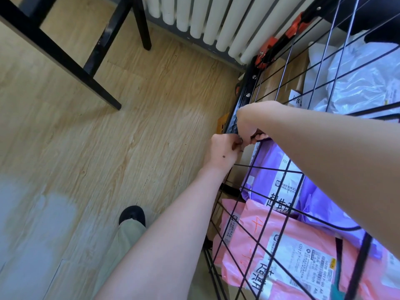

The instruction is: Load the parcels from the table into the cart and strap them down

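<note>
The black wire cart (279, 174) fills the right side, seen from above. Inside lie a pink parcel (266, 252), a purple parcel (279, 169), a white plastic bag (357, 83) and a brown cardboard box (281, 83). My left hand (223, 152) and my right hand (249, 128) meet at the cart's left frame, fingers curled and pinching something small there; what they pinch is hidden. A black strap (337, 228) lies across the parcels at the lower right. Orange ratchet hardware (265, 53) sits on the cart's far corner.
A white radiator (207, 20) runs along the wall behind the cart. Black table legs (65, 55) stand on the wooden floor at the upper left. My shoe (132, 214) and trouser leg are at the bottom, beside the cart.
</note>
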A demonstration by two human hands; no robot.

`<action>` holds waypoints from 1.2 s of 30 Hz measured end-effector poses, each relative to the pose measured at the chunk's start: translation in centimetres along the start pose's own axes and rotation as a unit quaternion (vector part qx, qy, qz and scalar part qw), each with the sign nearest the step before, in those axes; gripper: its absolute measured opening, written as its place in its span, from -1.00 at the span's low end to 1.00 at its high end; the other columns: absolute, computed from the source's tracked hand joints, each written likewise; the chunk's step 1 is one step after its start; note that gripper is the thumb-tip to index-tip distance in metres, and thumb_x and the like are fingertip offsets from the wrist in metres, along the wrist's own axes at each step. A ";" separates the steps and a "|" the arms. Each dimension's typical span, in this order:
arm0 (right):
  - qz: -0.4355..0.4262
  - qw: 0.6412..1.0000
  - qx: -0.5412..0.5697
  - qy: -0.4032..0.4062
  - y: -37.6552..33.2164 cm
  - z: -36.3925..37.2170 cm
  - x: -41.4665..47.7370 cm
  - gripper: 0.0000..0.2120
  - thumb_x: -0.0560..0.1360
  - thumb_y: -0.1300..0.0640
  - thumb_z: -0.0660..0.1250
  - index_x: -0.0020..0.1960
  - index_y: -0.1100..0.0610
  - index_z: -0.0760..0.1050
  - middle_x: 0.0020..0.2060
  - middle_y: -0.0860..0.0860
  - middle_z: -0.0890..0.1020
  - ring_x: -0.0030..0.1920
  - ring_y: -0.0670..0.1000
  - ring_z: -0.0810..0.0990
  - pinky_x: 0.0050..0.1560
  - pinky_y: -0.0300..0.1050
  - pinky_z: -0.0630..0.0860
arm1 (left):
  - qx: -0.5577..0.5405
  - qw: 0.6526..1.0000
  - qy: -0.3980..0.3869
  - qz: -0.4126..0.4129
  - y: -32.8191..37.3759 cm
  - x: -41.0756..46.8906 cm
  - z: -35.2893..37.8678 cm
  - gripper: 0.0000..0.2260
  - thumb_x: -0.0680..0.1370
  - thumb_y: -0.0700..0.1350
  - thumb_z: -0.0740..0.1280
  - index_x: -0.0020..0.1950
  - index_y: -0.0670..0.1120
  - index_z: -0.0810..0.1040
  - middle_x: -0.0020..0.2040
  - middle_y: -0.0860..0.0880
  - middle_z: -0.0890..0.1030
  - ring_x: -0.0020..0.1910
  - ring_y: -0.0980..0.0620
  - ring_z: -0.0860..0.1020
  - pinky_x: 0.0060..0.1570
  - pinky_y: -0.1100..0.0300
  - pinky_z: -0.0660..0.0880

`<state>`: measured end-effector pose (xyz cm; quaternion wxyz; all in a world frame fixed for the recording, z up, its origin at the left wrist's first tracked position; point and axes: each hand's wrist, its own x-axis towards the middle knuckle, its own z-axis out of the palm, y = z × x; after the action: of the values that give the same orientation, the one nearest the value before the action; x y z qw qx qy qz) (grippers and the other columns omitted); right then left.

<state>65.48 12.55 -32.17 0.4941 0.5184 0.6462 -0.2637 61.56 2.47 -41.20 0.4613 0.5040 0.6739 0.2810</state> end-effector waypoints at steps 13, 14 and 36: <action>-0.013 0.960 -0.278 -0.043 -0.8 0.9 6.1 -0.67 0.46 -0.13 0.41 -0.41 0.01 0.56 -0.34 -0.11 0.55 -0.09 0.00 0.57 0.17 -0.07 0.53 | -0.001 0.999 -0.053 0.011 -5.6 2.3 2.5 -0.91 0.47 -0.22 0.37 -0.16 -0.10 0.67 -0.28 -0.08 0.64 -0.25 -0.07 0.61 -0.20 0.07 0.57; -0.015 0.956 -0.289 -0.043 -0.9 1.1 6.4 -0.66 0.45 -0.14 0.41 -0.42 0.01 0.56 -0.34 -0.12 0.55 -0.05 -0.01 0.58 0.20 -0.05 0.53 | -0.005 0.999 -0.053 0.008 -5.8 2.3 2.6 -0.90 0.47 -0.23 0.36 -0.17 -0.11 0.67 -0.29 -0.08 0.63 -0.26 -0.07 0.60 -0.22 0.09 0.55; -0.014 0.975 -0.222 -0.015 1.4 1.8 8.0 -0.67 0.36 -0.14 0.50 -0.45 0.04 0.58 -0.44 -0.13 0.62 -0.33 -0.08 0.53 -0.05 -0.15 0.54 | 0.011 1.000 -0.005 0.002 -4.4 1.8 4.7 -0.85 0.54 -0.21 0.31 -0.03 -0.20 0.66 -0.19 -0.22 0.64 -0.19 -0.19 0.59 -0.26 0.18 0.37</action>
<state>67.63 14.72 -39.92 0.6029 0.3826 0.6883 -0.1282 63.82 2.28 -47.49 0.4589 0.5115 0.6737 0.2719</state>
